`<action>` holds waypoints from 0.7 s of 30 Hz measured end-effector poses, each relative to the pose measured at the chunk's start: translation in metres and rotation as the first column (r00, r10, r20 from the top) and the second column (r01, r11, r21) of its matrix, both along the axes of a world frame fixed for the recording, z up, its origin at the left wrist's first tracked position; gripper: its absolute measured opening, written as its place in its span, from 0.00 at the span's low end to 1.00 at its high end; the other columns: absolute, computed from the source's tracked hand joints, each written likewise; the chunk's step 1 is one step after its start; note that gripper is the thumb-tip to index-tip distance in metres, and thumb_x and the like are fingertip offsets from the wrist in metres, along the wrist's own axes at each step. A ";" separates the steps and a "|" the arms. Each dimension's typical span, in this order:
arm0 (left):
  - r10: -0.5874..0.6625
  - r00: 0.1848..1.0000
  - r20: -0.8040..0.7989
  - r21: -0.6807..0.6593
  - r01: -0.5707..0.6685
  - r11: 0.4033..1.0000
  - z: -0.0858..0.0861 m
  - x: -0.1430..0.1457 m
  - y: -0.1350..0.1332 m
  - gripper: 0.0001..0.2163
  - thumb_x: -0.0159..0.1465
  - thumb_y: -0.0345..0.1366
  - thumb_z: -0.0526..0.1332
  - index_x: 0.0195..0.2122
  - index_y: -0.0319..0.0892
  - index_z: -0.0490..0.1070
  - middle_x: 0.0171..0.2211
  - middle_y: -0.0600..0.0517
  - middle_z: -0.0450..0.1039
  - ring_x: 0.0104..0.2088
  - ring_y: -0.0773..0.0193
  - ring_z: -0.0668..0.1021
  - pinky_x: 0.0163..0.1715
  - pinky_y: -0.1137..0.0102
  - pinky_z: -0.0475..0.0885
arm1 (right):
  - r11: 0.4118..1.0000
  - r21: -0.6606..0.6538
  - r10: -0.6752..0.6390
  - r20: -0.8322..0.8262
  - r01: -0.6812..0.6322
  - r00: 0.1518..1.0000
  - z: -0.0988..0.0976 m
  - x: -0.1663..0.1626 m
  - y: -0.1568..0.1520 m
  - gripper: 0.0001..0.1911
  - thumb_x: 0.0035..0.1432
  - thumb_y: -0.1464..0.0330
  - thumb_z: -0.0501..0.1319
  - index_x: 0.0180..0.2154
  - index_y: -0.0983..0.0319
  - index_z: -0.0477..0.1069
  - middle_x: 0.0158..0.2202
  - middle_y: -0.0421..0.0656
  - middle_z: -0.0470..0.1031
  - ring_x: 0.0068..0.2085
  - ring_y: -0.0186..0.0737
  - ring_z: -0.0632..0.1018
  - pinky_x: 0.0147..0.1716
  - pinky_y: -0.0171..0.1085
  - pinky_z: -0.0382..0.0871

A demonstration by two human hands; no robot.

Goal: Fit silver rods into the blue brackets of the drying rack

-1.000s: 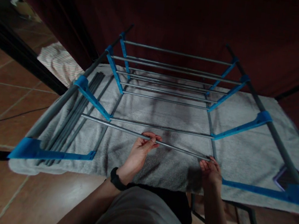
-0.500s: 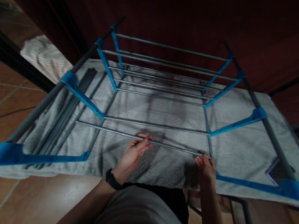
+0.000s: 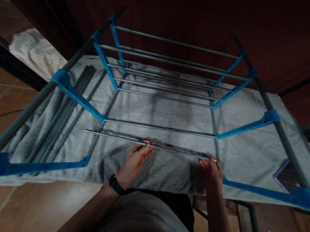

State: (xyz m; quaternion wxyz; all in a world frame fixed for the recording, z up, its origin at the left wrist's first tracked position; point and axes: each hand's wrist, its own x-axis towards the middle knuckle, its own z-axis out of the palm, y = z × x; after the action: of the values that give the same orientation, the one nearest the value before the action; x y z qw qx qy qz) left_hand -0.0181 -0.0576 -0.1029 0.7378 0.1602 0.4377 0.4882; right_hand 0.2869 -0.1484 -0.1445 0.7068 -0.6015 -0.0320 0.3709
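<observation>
A thin grey metal tube runs crosswise in front of me, held in both hands. My left hand pinches it near its middle, and my right hand grips it close to its right end. The tube's left end is free, beyond the frame's inner left pole. Around it stands a rack frame of grey poles and blue plastic brackets. Several crossbars join the left and right brackets farther back; the nearest one lies parallel to the held tube. No crossbar joins the two front brackets.
Several loose grey tubes lie in a bundle at left on the grey towel-like cloth. A dark flat object with a pale edge rests at right. A dark red curtain hangs behind; a black metal frame stands below right.
The tube's left end has shifted slightly right and down, with both hands still on it. My view has shifted a little, so the rack's left side appears farther left.
</observation>
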 end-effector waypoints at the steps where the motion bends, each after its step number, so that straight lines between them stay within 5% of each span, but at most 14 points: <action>1: 0.007 1.000 -0.001 -0.012 -0.007 1.000 -0.001 0.000 0.000 0.06 0.57 0.34 0.76 0.32 0.47 0.80 0.38 0.52 0.83 0.42 0.61 0.83 0.48 0.65 0.78 | 1.000 0.005 0.017 -0.012 -0.017 1.000 0.000 0.000 -0.001 0.22 0.41 0.60 0.79 0.36 0.59 0.75 0.28 0.36 0.80 0.30 0.36 0.84 0.34 0.34 0.83; 10: 0.019 1.000 0.015 -0.072 -0.018 0.997 -0.006 0.001 0.003 0.08 0.55 0.34 0.77 0.30 0.44 0.79 0.36 0.52 0.84 0.37 0.62 0.84 0.44 0.67 0.79 | 0.991 0.046 0.127 -0.116 -0.123 0.985 0.010 -0.012 0.007 0.17 0.49 0.62 0.76 0.40 0.58 0.77 0.41 0.44 0.85 0.42 0.41 0.86 0.42 0.38 0.83; 21: 0.021 0.997 0.070 -0.108 -0.013 0.994 -0.008 -0.002 0.005 0.09 0.54 0.32 0.77 0.27 0.43 0.77 0.33 0.53 0.84 0.35 0.62 0.85 0.43 0.66 0.80 | 1.000 -0.014 -0.003 -0.128 0.001 0.992 0.006 -0.019 0.018 0.21 0.46 0.58 0.79 0.29 0.58 0.69 0.25 0.35 0.78 0.29 0.34 0.82 0.32 0.33 0.83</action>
State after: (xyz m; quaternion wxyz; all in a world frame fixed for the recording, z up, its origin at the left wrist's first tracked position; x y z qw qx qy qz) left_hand -0.0205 -0.0525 -0.1109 0.7563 0.0990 0.4383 0.4755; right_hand 0.2676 -0.1305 -0.1387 0.7036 -0.5814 0.0168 0.4083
